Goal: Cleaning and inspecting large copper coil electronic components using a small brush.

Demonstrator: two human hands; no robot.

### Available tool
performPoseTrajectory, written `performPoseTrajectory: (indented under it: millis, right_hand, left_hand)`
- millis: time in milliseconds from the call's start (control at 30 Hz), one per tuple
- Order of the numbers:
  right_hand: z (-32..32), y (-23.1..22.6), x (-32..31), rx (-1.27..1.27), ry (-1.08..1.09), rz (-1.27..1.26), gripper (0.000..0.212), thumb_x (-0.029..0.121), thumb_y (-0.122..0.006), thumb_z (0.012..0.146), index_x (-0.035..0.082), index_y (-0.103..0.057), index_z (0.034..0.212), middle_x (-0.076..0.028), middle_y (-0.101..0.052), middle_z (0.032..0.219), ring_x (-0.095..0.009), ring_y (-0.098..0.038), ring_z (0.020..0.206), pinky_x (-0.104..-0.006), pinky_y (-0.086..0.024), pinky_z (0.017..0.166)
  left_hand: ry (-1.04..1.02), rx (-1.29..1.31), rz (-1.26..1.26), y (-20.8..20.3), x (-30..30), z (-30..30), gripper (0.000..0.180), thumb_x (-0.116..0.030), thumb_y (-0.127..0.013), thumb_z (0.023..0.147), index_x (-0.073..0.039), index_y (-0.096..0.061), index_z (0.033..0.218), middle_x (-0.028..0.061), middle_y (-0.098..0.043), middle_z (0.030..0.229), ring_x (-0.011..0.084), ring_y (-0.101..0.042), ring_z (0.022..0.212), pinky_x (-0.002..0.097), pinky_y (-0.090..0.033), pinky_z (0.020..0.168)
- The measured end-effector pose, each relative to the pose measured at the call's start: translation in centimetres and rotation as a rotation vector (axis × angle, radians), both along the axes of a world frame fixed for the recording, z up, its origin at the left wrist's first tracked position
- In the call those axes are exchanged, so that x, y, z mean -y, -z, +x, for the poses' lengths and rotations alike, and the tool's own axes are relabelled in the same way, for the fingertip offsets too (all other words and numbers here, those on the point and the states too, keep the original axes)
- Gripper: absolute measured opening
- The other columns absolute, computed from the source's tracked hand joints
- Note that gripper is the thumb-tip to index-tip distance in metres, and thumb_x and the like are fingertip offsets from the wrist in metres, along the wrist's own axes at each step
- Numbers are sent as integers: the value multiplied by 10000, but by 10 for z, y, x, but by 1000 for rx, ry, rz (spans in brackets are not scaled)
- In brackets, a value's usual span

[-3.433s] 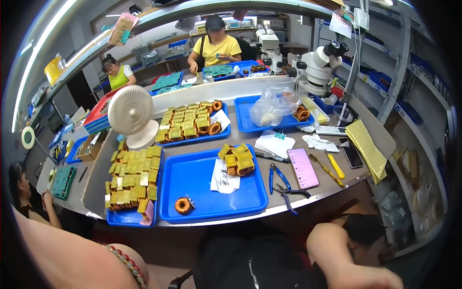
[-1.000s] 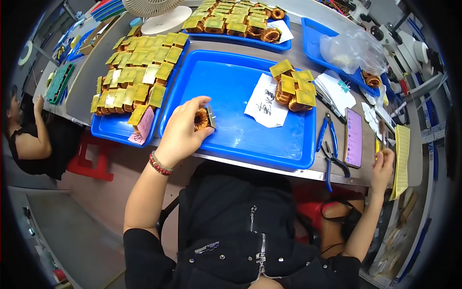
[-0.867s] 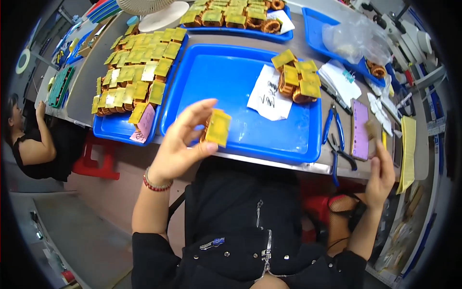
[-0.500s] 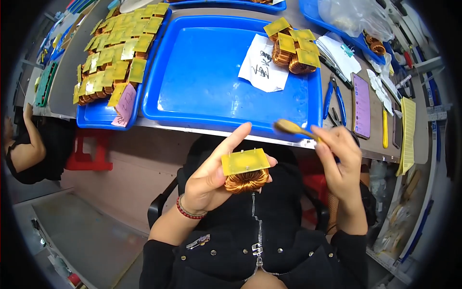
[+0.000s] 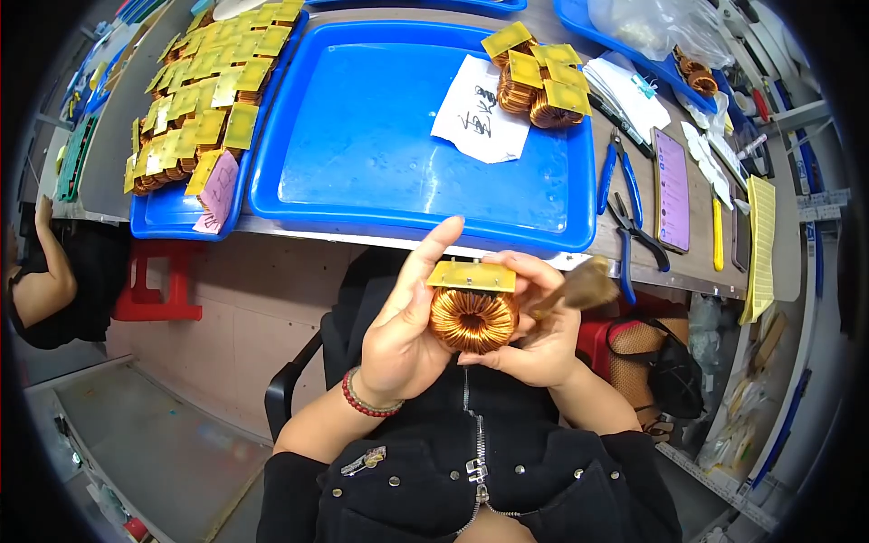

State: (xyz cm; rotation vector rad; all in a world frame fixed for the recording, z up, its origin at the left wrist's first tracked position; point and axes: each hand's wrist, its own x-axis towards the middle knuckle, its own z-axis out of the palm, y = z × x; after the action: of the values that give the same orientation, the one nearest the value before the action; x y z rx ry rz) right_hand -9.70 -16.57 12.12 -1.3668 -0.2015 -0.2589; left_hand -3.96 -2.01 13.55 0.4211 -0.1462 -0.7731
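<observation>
A copper-wound toroidal coil (image 5: 473, 322) is held in front of my chest, its ring facing me and a yellow board (image 5: 472, 275) with short metal pins along its top. My left hand (image 5: 396, 333) is closed round the coil's left side, index finger pointing up. On the other side, my right hand (image 5: 546, 339) steadies the coil with its thumb and fingers. The same hand also keeps a brush (image 5: 587, 288), whose blurred bristles point out to the right; most of its handle is hidden by the fingers.
A large blue tray (image 5: 421, 220) ahead bears a written paper (image 5: 482, 113) and several coils (image 5: 546, 77). At left stands a blue tray packed with board-topped coils (image 5: 195, 100). Blue-handled pliers (image 5: 625, 231), cutters (image 5: 620, 176), a phone (image 5: 671, 190) and a yellow knife (image 5: 718, 233) lie right. Another person's arm (image 5: 45, 271) shows far left.
My right hand has come left and down with the brush and now touches the coil. The coil has been tipped so its ring faces me. The view has shifted slightly.
</observation>
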Motion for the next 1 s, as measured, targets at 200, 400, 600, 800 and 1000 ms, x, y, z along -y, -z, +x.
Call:
performPoseTrajectory:
  millis: [200,400,600,800,1000]
  right_hand:
    - [11,-9,0,408,367,-563,518,-54,-721,595,66,-552,1070,-144,-525,1088,-219,-605,842,-261,-513,644]
    - [2,-26,4,18,357,-425,723,185,-830,553,29,-516,1185,-118,-506,1066,-123,-531,724,-241,-454,616]
    - [-17,-38,23,355,468,-1175,306,261,-742,663,108,-690,924,-22,-525,799,-123,-481,570,-226,-359,492]
    - [-9,-45,45,419,629,-1374,282,110,-739,612,98,-690,890,-25,-477,761,-140,-451,529,-246,-309,443]
    - [5,-39,59,243,756,-1330,270,-57,-679,675,31,-672,930,-80,-460,874,-150,-458,612,-249,-362,522]
  left_hand:
    - [-56,504,407,-4,-1,-6,766,-299,-548,876,-6,-72,1400,102,-259,1323,168,-324,1217,303,-297,989]
    - [21,41,90,1,-1,2,663,-355,-390,927,-22,-66,1400,168,-408,1257,254,-478,1094,366,-401,917]
    - [40,-53,9,3,7,4,628,-428,-278,936,-10,-144,1384,184,-430,1190,289,-481,1052,385,-407,877]
    - [47,-145,-98,6,5,5,633,-436,-312,929,-33,-149,1390,160,-415,1176,277,-445,1012,365,-400,839]
    - [28,-188,-110,6,1,7,645,-439,-345,918,-67,-133,1400,152,-399,1173,281,-433,1008,374,-400,838]
